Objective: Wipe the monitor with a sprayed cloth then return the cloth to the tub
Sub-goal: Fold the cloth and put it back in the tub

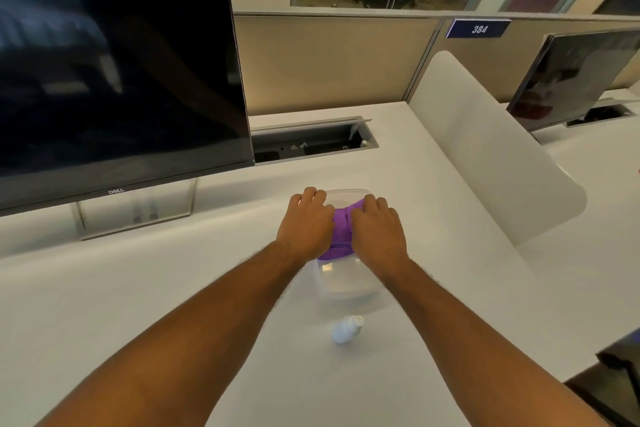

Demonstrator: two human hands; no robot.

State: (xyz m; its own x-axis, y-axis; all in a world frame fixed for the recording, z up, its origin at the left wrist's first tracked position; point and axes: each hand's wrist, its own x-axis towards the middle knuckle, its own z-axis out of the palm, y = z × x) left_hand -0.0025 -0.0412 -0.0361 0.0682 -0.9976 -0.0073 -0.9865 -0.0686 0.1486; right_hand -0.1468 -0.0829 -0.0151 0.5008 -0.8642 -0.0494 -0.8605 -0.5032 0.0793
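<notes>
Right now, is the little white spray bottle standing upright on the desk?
No, the spray bottle lies on its side on the white desk, nearer the person than the clear tub.

Two bare forearms enter from the bottom edge, with no sleeves, cuffs, watch or bands anywhere along them up to the wrists. Fine hair shows along the outer edges of both forearms. The left hand (304,224) and right hand (379,230) wear no gloves, and no rings show on the visible fingers.
</notes>
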